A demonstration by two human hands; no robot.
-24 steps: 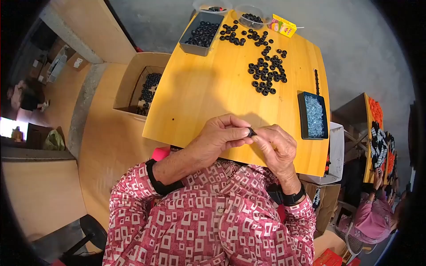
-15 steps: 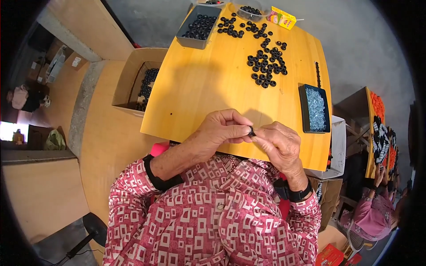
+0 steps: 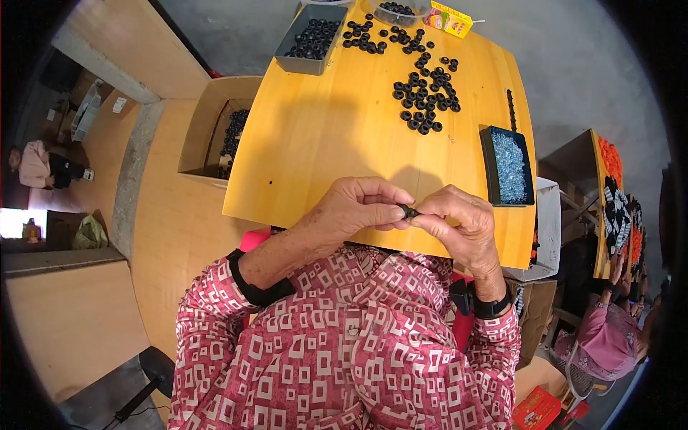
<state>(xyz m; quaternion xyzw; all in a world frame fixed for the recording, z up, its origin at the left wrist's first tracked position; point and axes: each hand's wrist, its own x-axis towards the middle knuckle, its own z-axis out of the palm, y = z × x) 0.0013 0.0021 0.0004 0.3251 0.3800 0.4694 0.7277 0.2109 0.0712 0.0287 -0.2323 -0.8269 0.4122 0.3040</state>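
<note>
My left hand (image 3: 364, 203) pinches a small black part (image 3: 409, 211) between thumb and fingertips, just over the table's near edge. The fingertips of my right hand (image 3: 464, 221) are closed on the part's other end. Fingers cover much of it, so its full shape is hidden. Farther back on the yellow wooden table (image 3: 315, 165) lie many loose black rings (image 3: 424, 100) in a scattered cluster. To the right, a black tray (image 3: 530, 188) holds a heap of small clear bluish pieces (image 3: 509, 166).
A grey bin (image 3: 299, 66) of black rings, a clear tub (image 3: 412, 19) and a yellow drink carton (image 3: 450, 21) stand at the back. Behind the tray lies a thin black rod (image 3: 511, 109). Boxes flank the table, including a cardboard box (image 3: 201, 154). Another person (image 3: 605, 333) sits at right.
My right hand has turned and shifted slightly right, and more of the black part shows between my fingertips. The left hand stays nearly in place. The view has shifted a little.
</note>
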